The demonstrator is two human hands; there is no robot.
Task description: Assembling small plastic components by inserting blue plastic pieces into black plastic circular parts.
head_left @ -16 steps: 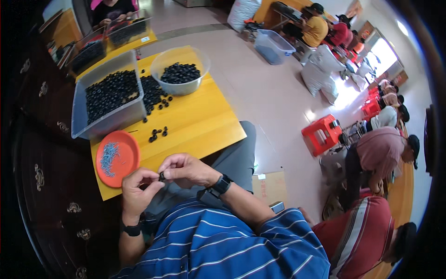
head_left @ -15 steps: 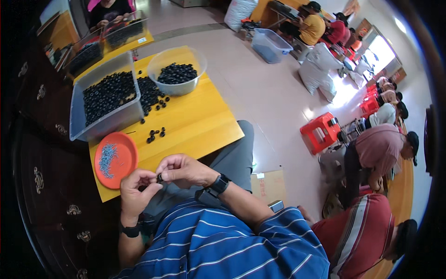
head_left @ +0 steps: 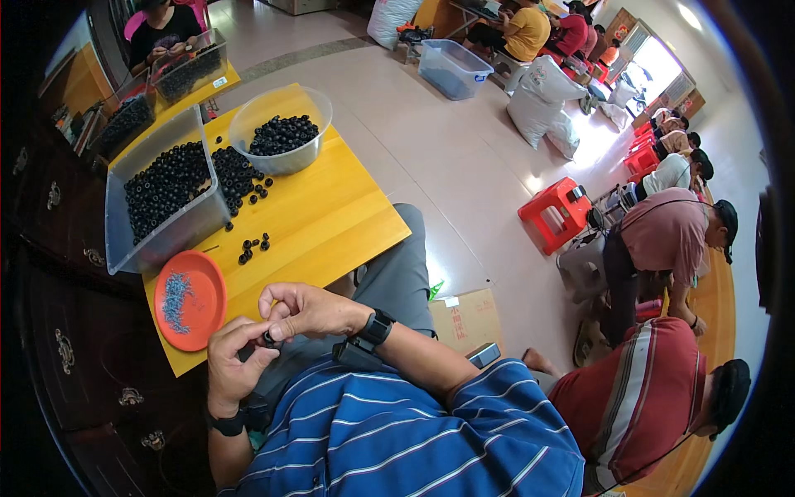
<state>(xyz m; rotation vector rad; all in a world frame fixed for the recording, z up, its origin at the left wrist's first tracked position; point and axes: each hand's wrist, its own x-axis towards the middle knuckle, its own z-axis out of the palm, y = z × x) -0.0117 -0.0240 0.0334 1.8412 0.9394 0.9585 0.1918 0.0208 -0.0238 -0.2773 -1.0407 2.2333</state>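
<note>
Low in front of my body, my left hand (head_left: 234, 364) and my right hand (head_left: 313, 311) meet at the fingertips. Between them they pinch a small black ring-shaped piece (head_left: 267, 339), partly covered by the fingers. Just beyond my left hand lies an orange-red plate (head_left: 209, 311) with a heap of thin grey-blue pins (head_left: 175, 302). Several loose black rings (head_left: 252, 246) sit on the yellow table (head_left: 331, 224). Farther back, a translucent bin (head_left: 178, 236) and a round clear bowl (head_left: 290, 161) both hold many such rings, and a spilled pile (head_left: 235, 171) lies between them.
Dark drawers (head_left: 66, 352) stand along the left. On the floor to the right are a cardboard box (head_left: 466, 323) and a red stool (head_left: 553, 214). A co-worker in a red shirt (head_left: 638, 393) sits close on my right. Another person (head_left: 166, 37) works across the table.
The whole view has shifted, so the table and its containers appear farther left. My hands remain together on the black ring, with the right fingers now more curled over it.
</note>
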